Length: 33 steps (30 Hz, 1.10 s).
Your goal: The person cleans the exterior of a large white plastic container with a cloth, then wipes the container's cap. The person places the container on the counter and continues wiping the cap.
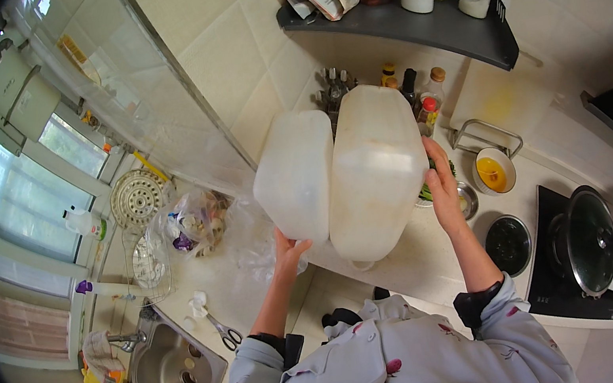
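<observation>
Two large whitish, translucent plastic containers stand close together before me over the counter point(392, 274). My left hand point(289, 252) grips the lower edge of the left container point(298, 175), thumb reaching toward its near corner. Against the right side of the larger right container point(379, 174), my right hand point(444, 187) presses with its fingers along the wall. Some green vegetables point(425, 192) and a small metal bowl point(467, 199) show just behind and beside my right hand. The containers hide part of the counter and the bottles behind them.
A bowl of beaten egg point(493, 173), a dark-filled bowl point(508, 247) and a lidded pan point(591, 242) on the cooktop are at right. Plastic bags point(200, 220), scissors point(225, 332) and a sink point(176, 374) lie left. A corner shelf point(395, 27) with jars juts out above.
</observation>
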Motion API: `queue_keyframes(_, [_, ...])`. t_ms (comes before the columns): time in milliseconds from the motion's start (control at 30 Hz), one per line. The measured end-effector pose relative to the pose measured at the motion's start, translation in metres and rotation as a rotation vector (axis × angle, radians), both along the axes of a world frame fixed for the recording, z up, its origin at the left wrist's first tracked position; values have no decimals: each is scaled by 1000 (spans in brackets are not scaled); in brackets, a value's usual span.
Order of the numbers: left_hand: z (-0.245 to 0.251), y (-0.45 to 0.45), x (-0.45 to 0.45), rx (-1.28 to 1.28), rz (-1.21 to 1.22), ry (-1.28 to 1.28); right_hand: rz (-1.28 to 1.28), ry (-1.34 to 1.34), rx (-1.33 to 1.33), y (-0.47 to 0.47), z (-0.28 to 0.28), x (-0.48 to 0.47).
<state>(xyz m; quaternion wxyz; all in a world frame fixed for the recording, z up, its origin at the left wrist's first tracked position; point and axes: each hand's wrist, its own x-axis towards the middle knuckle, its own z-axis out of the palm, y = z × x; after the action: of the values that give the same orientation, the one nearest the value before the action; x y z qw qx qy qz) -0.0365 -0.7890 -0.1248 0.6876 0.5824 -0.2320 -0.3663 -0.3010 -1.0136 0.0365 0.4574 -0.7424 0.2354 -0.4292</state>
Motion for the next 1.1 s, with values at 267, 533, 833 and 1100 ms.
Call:
queue_keyframes(267, [-10, -5, 10, 7, -44, 32, 73, -78, 19, -3, -7, -1])
queue_keyframes(533, [-27, 8, 25, 180, -199, -12, 59, -152, 156, -1, -24, -4])
queue_keyframes(833, [-6, 6, 3, 45, 74, -58, 64, -161, 181, 1, -21, -6])
queue_keyframes(1100, [20, -1, -4, 97, 142, -233, 65, -37, -11, 6, -13, 4])
